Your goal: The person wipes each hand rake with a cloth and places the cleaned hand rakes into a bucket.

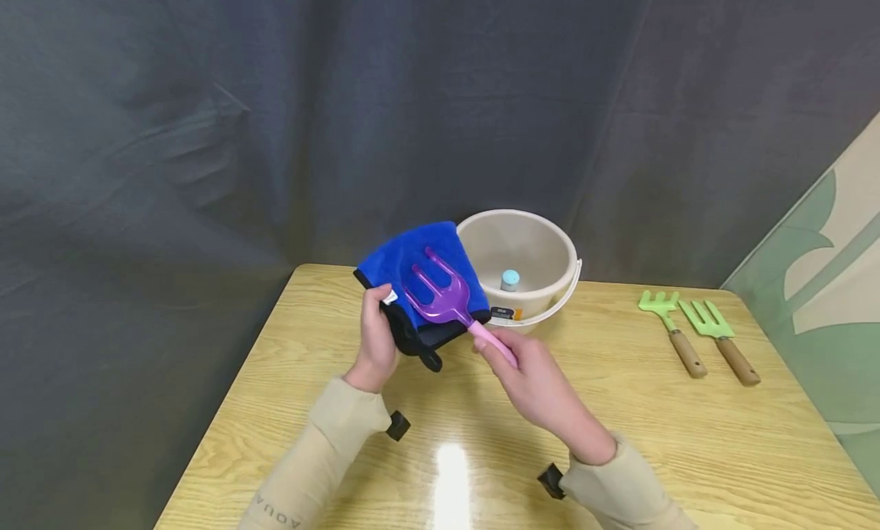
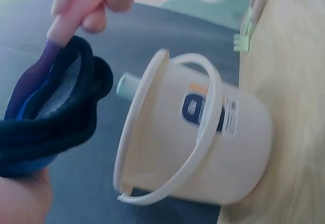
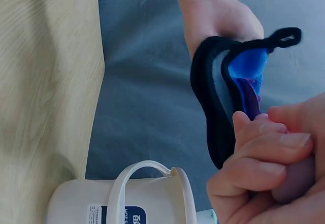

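A blue cloth mitt with black edging (image 1: pixel 440 243) is held up above the table in front of the bucket. My left hand (image 1: pixel 376 343) grips its left edge, thumb on top near a small white label. My right hand (image 1: pixel 543 381) holds a purple toy garden fork (image 1: pixel 450 299) by its pink handle. The fork's tines lie against the mitt's blue face. In the left wrist view the mitt's black rim (image 2: pixel 76 125) faces the camera, beside the fork's purple neck (image 2: pixel 38 74). The right wrist view shows my right fingers (image 3: pixel 254 170) curled round the handle.
Behind the mitt stands a cream bucket (image 1: pixel 564 282) with a white handle and a blue-capped item (image 1: pixel 509 278) inside. Toward the table's right lie a green rake (image 1: pixel 660 305) and a green fork (image 1: pixel 711 320), both wooden-handled. A dark curtain (image 1: pixel 440 95) hangs behind the table.
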### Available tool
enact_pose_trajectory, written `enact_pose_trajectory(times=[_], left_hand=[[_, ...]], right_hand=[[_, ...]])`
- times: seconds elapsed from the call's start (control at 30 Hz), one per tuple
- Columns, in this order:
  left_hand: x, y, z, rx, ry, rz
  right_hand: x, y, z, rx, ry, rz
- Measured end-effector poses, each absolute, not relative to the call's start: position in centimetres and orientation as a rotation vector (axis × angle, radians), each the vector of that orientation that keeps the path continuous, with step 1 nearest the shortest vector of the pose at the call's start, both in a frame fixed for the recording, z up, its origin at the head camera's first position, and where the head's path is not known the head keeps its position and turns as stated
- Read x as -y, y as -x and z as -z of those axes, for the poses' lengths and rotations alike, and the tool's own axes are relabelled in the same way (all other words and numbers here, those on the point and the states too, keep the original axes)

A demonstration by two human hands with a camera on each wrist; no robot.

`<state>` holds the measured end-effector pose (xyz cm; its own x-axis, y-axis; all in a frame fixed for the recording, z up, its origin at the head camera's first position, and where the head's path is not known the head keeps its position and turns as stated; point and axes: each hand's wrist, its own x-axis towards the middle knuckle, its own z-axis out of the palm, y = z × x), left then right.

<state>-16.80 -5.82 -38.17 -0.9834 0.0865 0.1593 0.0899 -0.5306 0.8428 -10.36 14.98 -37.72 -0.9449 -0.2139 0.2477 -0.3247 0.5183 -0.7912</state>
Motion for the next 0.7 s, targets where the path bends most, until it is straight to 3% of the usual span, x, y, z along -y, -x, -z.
enact_pose_trajectory(times=[0.4, 0.7], left_hand=[[3.4, 14.9, 39.2, 1.672, 0.476, 2.731], [3.4, 14.8, 38.8, 1.606, 0.483, 2.754]], right_hand=[[-14.3, 11.2, 37.2, 2.518, -0.446, -1.457], [-14.2, 11.6, 37.6, 2.527, -0.457, -1.457]])
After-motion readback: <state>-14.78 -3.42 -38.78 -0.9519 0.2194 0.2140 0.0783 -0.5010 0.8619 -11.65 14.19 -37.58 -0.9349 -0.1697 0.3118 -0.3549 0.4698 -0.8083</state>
